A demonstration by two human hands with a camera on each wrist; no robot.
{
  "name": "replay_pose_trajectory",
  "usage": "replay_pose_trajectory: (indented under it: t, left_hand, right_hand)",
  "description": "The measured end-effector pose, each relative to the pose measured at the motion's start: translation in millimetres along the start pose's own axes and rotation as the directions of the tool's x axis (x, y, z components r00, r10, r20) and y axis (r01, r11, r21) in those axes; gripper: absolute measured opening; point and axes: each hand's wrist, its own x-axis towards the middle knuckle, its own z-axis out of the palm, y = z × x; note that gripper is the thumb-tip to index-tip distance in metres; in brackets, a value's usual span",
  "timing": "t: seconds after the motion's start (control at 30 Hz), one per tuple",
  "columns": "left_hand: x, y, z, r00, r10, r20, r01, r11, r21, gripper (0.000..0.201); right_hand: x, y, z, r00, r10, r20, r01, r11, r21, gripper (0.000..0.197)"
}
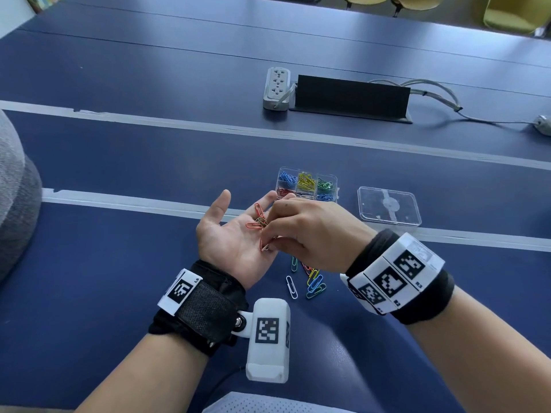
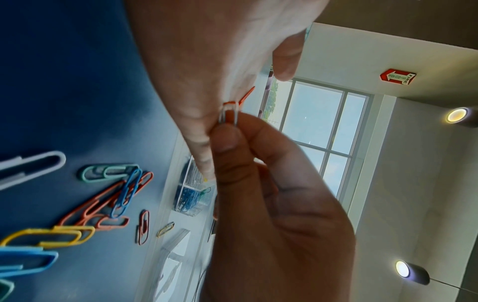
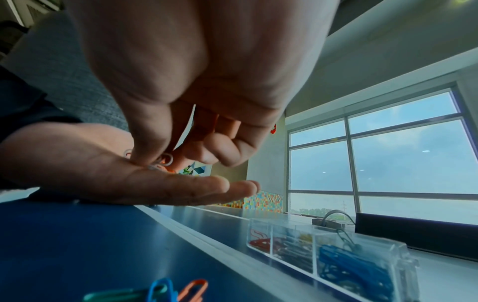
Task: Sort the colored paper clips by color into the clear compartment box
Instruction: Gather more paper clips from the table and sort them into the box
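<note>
Thin wire red clips [image 1: 258, 217] are cradled in the flat, open left hand [image 1: 235, 234]; a white clip [image 2: 228, 112], seen only by the left wrist, is pinched by the right hand [image 1: 310, 231] fingers [image 2: 227, 139].

Bare table [image 1: 125, 263] lies left of the hands (loose clips [image 1: 310, 281] beneath); lid [image 1: 389, 206] flanks the box [image 1: 307, 183].

Compartment box [image 1: 307, 184] sits mid-surface [image 1: 119, 162], its lid [image 1: 389, 205] just to the right; loose clips [image 1: 308, 280] lie nearer the front edge — power strip [image 1: 276, 88] well behind, toward the far edge.
</note>
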Motion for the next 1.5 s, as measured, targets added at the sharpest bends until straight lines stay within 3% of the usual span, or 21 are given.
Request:
replay_pose_trajectory:
  t: [0.3, 0.47, 0.53, 0.63, 0.77, 1.13, 1.3, 1.37, 1.5]
  left_hand:
    - [-1.5, 0.3, 3.4, 1.0, 0.014, 0.006, -0.014, 0.998, -0.067, 0.07]
    - [-2.4, 0.8, 6.1, 0.999, 0.052, -0.012, -0.053, 0.998, -0.046, 0.073]
    - [-0.5, 1.4, 2.5, 0.998, 0.056, -0.02, -0.057, 0.998, -0.037, 0.073]
    - [3.5, 1.3, -2.7, 0.998, 0.054, -0.012, -0.054, 0.997, -0.049, 0.07]
    - [4.2, 1.4, -6.2, 0.999, 0.038, 0.011, -0.038, 0.998, -0.048, 0.066]
    - [4.1, 5.0, -7.0, 0.999, 0.04, 0.033, -0.038, 0.998, -0.055, 0.066]
    - [4.5, 2.5, -5.3, 0.999, 0.047, 0.015, -0.046, 0.998, -0.042, 0.067]
    - [4.5, 3.1, -5.4, 0.999, 0.053, 0.006, -0.052, 0.998, -0.037, 0.069]
    - [3.6, 6.4, -7.6, 0.998, 0.067, -0.001, -0.067, 0.997, -0.043, 0.071]
  right_hand:
    - [1.7, 2.1, 1.4, 1.0, 0.013, -0.02, -0.013, 0.999, -0.034, 0.018]
    - [9.1, 2.3, -8.8, 0.984, 0.112, -0.137, -0.094, 0.987, 0.127, 0.014]
    - [14.4, 13.2, -17.4, 0.943, 0.266, -0.201, -0.245, 0.962, 0.12, 0.017]
    - [21.6, 32.3, -25.3, 0.841, 0.517, -0.159, -0.525, 0.851, -0.004, 0.019]
    - [31.3, 41.8, -18.1, 0.778, 0.625, -0.066, -0.626, 0.763, -0.159, 0.02]
    - [32.3, 40.6, -10.4, 0.751, 0.66, 0.002, -0.645, 0.734, -0.214, 0.02]
    - [30.6, 20.4, -21.1, 0.856, 0.515, -0.04, -0.516, 0.856, -0.033, 0.021]
    - [29.0, 15.9, -23.4, 0.871, 0.486, -0.067, -0.487, 0.873, 0.014, 0.021]
    - [22.0, 25.0, -30.1, 0.809, 0.571, -0.136, -0.575, 0.818, 0.011, 0.02]
